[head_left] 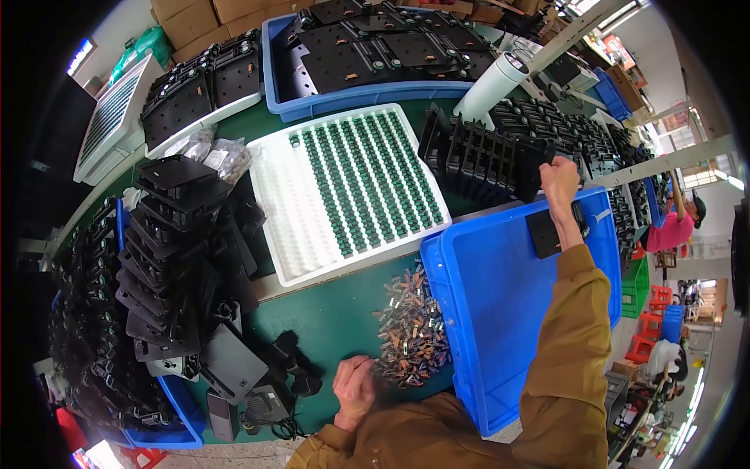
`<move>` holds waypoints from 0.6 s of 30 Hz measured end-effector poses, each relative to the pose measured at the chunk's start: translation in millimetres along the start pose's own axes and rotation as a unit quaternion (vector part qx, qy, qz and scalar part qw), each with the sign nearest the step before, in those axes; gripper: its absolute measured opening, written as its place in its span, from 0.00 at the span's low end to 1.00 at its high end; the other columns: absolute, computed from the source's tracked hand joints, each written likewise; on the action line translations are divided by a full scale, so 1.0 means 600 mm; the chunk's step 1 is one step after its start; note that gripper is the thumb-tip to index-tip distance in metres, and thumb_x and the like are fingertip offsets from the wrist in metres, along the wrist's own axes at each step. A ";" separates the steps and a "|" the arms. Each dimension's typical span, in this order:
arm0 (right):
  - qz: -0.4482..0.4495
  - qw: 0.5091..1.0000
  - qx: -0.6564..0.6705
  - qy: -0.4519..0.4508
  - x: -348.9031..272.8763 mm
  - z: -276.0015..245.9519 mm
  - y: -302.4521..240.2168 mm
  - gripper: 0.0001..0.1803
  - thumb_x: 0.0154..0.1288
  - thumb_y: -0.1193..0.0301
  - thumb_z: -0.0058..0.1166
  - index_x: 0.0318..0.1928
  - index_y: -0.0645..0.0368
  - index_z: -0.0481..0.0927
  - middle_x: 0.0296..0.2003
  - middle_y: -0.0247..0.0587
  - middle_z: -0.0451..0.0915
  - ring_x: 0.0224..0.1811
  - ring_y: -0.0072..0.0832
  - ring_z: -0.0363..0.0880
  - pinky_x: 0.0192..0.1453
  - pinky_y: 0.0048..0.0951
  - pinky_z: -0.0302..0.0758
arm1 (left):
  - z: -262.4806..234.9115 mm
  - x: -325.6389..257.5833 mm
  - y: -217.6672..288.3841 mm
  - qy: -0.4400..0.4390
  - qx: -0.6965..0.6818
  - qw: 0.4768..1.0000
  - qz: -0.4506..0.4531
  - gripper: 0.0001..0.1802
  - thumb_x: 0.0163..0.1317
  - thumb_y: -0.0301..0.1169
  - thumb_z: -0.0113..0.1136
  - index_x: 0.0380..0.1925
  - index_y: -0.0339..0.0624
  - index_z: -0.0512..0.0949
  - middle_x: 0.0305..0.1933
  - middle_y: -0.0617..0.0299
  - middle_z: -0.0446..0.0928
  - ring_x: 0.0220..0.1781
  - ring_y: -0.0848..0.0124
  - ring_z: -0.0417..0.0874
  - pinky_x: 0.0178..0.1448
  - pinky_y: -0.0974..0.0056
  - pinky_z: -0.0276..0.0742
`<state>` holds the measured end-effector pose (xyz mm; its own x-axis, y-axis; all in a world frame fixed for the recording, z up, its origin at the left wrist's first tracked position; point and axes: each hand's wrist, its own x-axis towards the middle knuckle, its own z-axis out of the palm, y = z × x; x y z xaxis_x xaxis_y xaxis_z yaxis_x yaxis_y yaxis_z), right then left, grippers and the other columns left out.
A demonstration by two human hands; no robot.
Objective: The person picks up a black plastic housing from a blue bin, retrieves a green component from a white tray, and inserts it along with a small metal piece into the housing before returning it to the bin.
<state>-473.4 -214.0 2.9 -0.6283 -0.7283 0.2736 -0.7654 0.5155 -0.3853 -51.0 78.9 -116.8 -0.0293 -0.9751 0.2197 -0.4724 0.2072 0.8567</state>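
Note:
My right hand (pixel 559 181) reaches far out over the back rim of a blue bin (pixel 500 297) and grips a black plastic part (pixel 539 164) at the end of a standing row of such parts (pixel 476 160). One flat black piece (pixel 544 233) lies inside the bin under my wrist. My left hand (pixel 355 384) rests on the green table near me, its fingers curled at the edge of a heap of small metal clips (pixel 412 328). Whether it holds a clip is hidden.
A white tray (pixel 281 211) with rows of small green components sits in the middle. Stacks of black housings (pixel 176 258) fill the left side. A blue crate of black parts (pixel 367 47) stands at the back, beside a white cylinder (pixel 492 82). Another person (pixel 676 227) works at right.

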 end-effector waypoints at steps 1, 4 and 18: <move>-0.006 1.000 0.016 0.026 0.000 -0.008 -0.008 0.09 0.50 0.66 0.56 0.24 0.60 0.79 0.26 0.55 0.82 0.36 0.56 0.82 0.42 0.48 0.76 | -0.001 -0.001 -0.001 0.002 0.000 1.000 0.000 0.13 0.48 0.14 0.58 0.35 0.36 0.83 0.39 0.54 0.81 0.39 0.55 0.82 0.43 0.58 0.79; -0.079 0.993 0.014 0.092 0.026 -0.040 0.014 0.13 0.51 0.64 0.58 0.31 0.63 0.81 0.28 0.51 0.83 0.31 0.48 0.83 0.40 0.45 0.77 | -0.007 0.001 0.005 0.007 -0.002 1.000 -0.008 0.13 0.52 0.12 0.57 0.35 0.35 0.82 0.38 0.54 0.81 0.39 0.56 0.82 0.42 0.59 0.78; 0.104 0.770 0.540 -0.324 -0.431 -0.156 -0.184 0.22 0.61 0.81 0.62 0.57 0.65 0.79 0.35 0.27 0.79 0.34 0.12 0.74 0.40 0.15 0.70 | -0.018 0.000 0.007 0.050 -0.076 0.995 -0.030 0.16 0.49 0.09 0.57 0.38 0.33 0.81 0.42 0.50 0.80 0.41 0.53 0.81 0.43 0.59 0.78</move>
<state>-239.4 -40.0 57.3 -0.2532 -0.9331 -0.2555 0.1253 0.2303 -0.9650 -43.8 80.6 -108.0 0.0868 -0.9751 0.2042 -0.3314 0.1650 0.9290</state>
